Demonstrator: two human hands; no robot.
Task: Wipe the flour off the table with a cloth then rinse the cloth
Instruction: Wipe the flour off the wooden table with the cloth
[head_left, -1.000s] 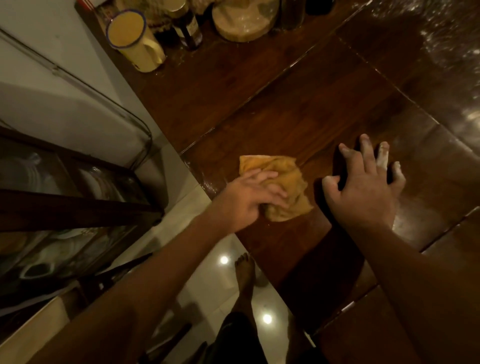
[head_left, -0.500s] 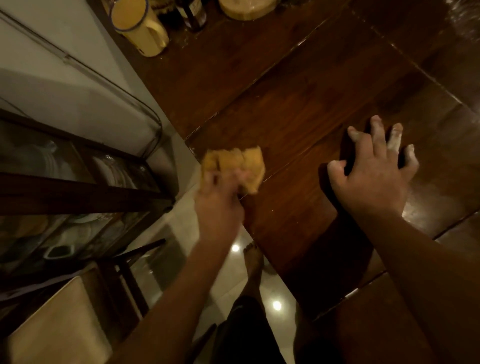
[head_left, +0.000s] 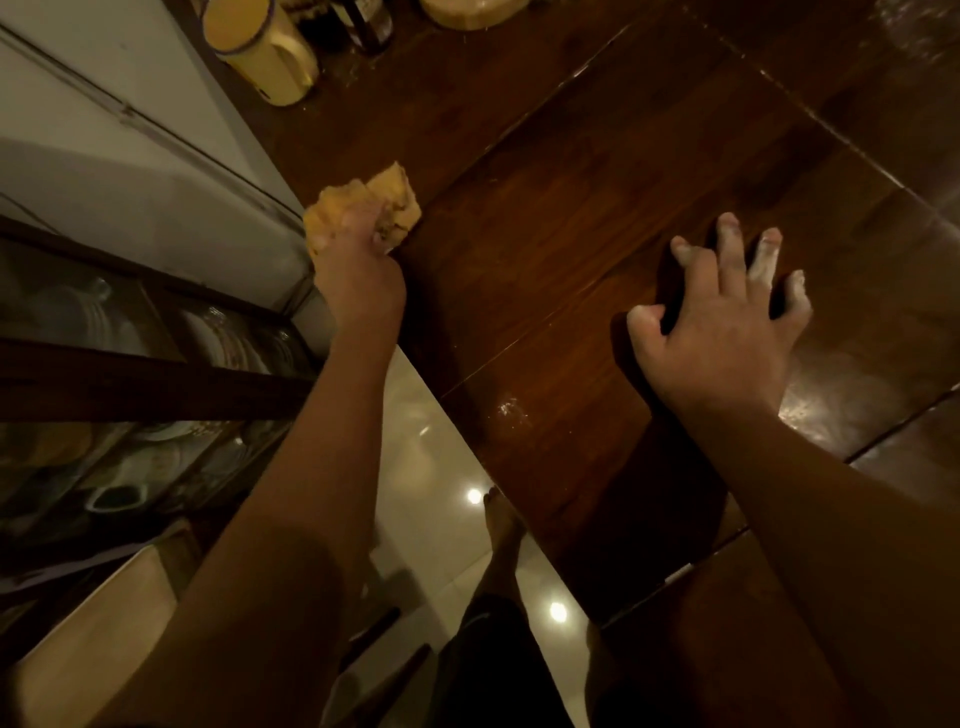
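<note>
Left hand (head_left: 358, 270): fist closed around bunched yellow cloth (head_left: 363, 208), at table (head_left: 597, 208) edge
Right hand (head_left: 722, 332): fingers spread, holding nothing, pressed on table

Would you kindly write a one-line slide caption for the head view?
Left hand grips a yellow cloth at the wooden table edge; floury right hand rests flat.

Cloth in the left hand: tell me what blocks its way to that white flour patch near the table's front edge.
Nothing visible does. The left hand holds the cloth bunched at the table edge; bare wood lies between it and the flour patch. The right hand rests off to the side.
</note>
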